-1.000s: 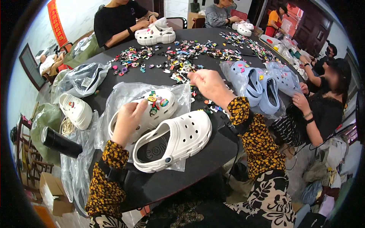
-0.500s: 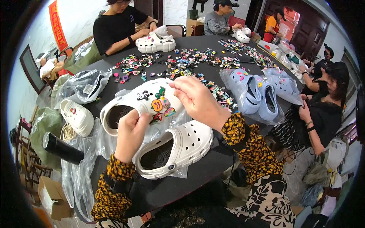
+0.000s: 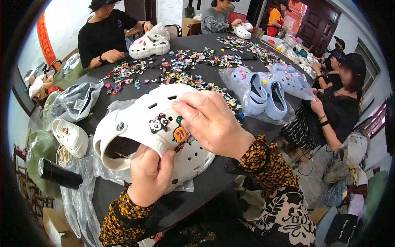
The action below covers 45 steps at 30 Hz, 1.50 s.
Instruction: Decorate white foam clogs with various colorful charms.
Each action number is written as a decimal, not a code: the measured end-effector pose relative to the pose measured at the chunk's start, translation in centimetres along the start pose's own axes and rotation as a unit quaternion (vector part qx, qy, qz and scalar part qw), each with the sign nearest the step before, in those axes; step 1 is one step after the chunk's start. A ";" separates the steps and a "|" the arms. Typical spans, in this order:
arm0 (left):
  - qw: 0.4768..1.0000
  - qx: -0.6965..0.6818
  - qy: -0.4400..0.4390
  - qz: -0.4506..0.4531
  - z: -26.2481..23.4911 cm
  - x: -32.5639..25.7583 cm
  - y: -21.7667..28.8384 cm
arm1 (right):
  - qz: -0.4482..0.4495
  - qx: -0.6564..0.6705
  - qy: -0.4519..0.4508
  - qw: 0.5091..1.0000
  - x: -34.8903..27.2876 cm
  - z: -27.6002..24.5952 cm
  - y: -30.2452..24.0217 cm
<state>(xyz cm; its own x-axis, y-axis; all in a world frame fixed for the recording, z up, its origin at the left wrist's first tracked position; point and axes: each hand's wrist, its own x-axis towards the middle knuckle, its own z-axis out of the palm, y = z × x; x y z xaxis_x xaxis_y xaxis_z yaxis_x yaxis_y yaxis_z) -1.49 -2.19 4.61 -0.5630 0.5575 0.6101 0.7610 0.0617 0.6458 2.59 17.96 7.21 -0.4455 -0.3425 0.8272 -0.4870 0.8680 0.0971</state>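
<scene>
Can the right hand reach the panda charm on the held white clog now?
Likely yes: the panda charm sits uncovered on the held white clog, and the right hand is close beside it.

Desk: black-topped (image 3: 214, 177), curving away toward the far side.
Charms: small multicoloured pieces (image 3: 185, 61) scattered loose across the middle and far side.
Near edge: a white clog (image 3: 201, 161), partly hidden, with a clear plastic bag (image 3: 188, 186) showing beside it.
Right: a pair of light blue clogs (image 3: 252, 92) in clear plastic.
Left: a bagged dark item (image 3: 74, 105); near it, a white clog with one charm (image 3: 72, 142).
Far side: a chunky white clog (image 3: 149, 48).
</scene>
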 end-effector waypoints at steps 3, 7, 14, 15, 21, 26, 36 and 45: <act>1.000 0.012 0.001 0.025 0.1 -0.3 0.0 | -0.040 0.004 0.035 0.999 0.1 0.4 -0.2; 1.000 0.010 -0.004 0.019 0.4 -0.5 -0.1 | -0.049 -0.005 0.076 0.996 -0.2 1.2 0.2; 0.999 0.021 0.004 0.029 0.6 -0.6 0.4 | -0.050 -0.028 0.108 0.992 0.9 1.8 -0.2; 1.000 0.006 0.005 0.002 0.6 -0.6 0.4 | -0.057 -0.032 0.124 0.990 0.9 1.9 -0.2; 0.998 -0.002 0.031 -0.056 0.9 -0.8 0.2 | -0.064 -0.050 0.131 0.988 1.1 2.6 0.1; 0.995 -0.023 0.059 -0.072 1.4 -1.0 0.1 | -0.076 -0.065 0.142 0.985 1.2 2.8 0.2; 0.986 -0.071 0.053 -0.142 1.2 -0.6 1.3 | -0.112 -0.015 0.119 0.987 1.1 2.6 0.1; 0.992 -0.052 0.045 -0.109 1.0 -0.8 0.5 | -0.101 -0.025 0.117 0.988 1.4 3.1 0.0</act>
<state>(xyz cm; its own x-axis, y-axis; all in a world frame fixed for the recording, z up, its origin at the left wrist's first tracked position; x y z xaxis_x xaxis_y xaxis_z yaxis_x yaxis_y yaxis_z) -0.36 -1.82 3.98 -0.7403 0.4646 0.4859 0.5835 0.0849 0.8077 -0.36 16.35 6.62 -0.1547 -0.4226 0.8930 -0.5084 0.8091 0.2948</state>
